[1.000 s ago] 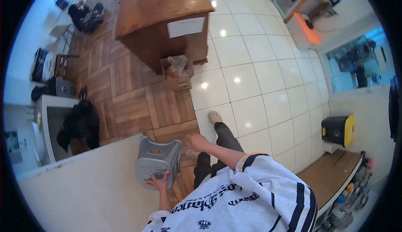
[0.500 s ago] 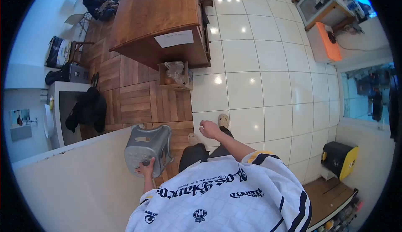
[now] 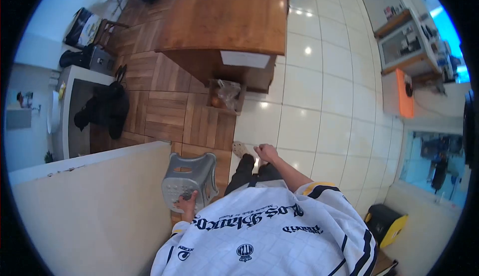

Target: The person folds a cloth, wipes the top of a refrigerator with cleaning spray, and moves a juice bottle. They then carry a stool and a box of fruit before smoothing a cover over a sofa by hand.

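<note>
My left hand (image 3: 187,205) grips a grey plastic step stool (image 3: 187,179) by its studded top, fingers at a dark opening there. The stool is tilted beside my left leg, close to the end of a low cream wall (image 3: 105,201). In front of my body hangs my right hand (image 3: 267,153), its fingers curled in with nothing visible in them. Under it show my dark trousers and one beige clog (image 3: 240,149).
Ahead stands a wooden counter (image 3: 224,16) with a cardboard box (image 3: 239,105) holding a plastic bag at its foot. Parquet (image 3: 164,111) meets white tiles (image 3: 319,111). An orange-lidded bin (image 3: 399,94) and a black-and-yellow box (image 3: 386,224) are to the right. Another person sits at far left.
I have moved forward, so the counter and the cardboard box are nearer and further right in view. The stool has come along in my left hand. My right hand stays curled.
</note>
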A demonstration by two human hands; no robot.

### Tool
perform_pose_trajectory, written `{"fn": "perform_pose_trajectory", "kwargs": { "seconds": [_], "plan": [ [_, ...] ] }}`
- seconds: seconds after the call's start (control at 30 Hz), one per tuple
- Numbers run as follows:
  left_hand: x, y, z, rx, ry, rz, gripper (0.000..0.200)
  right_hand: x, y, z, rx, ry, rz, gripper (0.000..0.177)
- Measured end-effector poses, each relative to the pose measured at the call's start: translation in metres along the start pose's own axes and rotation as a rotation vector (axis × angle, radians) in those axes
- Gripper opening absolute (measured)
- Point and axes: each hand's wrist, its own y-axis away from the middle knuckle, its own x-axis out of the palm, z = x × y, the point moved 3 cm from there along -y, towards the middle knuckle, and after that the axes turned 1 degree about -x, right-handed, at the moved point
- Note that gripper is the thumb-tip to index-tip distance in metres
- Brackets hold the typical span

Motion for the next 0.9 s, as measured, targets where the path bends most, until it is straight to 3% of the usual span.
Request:
{"fn": "perform_pose_trajectory", "kwargs": {
  "seconds": [0.13, 0.3, 0.37, 0.43, 0.5, 0.53, 0.57, 0.63, 0.7, 0.77, 0.9],
  "plan": [
    [0.001, 0.011, -0.013, -0.125, 0.062, 0.036, 0.115, -0.008, -0.059, -0.004, -0.002, 0.036, -0.032, 0.052],
    [0.012, 0.061, 0.016, -0.120, 0.360, 0.057, 0.100, -0.022, -0.138, 0.015, 0.364, -0.284, 0.284, 0.037],
    [0.022, 0.100, 0.019, -0.148, 0.395, 0.009, 0.092, 0.027, -0.208, -0.043, 0.054, -0.189, 0.274, 0.038],
    [0.017, 0.154, 0.009, -0.167, 0.313, -0.034, 0.086, 0.050, -0.270, -0.066, 0.000, -0.266, 0.250, 0.040],
    [0.012, 0.210, -0.004, -0.210, 0.303, -0.018, 0.084, 0.067, -0.314, -0.069, 0.257, -0.488, 0.205, 0.041],
    [0.017, 0.228, -0.014, -0.256, 0.378, 0.004, 0.085, 0.057, -0.329, -0.051, 0.287, -0.382, 0.142, 0.041],
    [0.032, 0.248, -0.007, -0.252, 0.296, -0.055, 0.086, 0.048, -0.342, -0.037, 0.317, -0.275, 0.081, 0.041],
    [0.065, 0.296, 0.012, -0.226, 0.143, -0.182, 0.087, 0.096, -0.408, -0.084, 0.448, -0.410, 0.077, 0.040],
    [0.089, 0.351, 0.048, -0.239, -0.021, -0.194, 0.091, 0.077, -0.411, -0.052, 0.589, -0.519, 0.165, 0.034],
    [0.125, 0.384, 0.056, -0.257, -0.057, -0.214, 0.094, 0.114, -0.450, -0.102, 0.228, -0.578, 0.259, 0.027],
    [0.163, 0.464, 0.035, -0.424, 0.168, -0.086, 0.101, 0.083, -0.415, -0.081, 0.219, -0.513, 0.219, 0.023]
  ]
}}
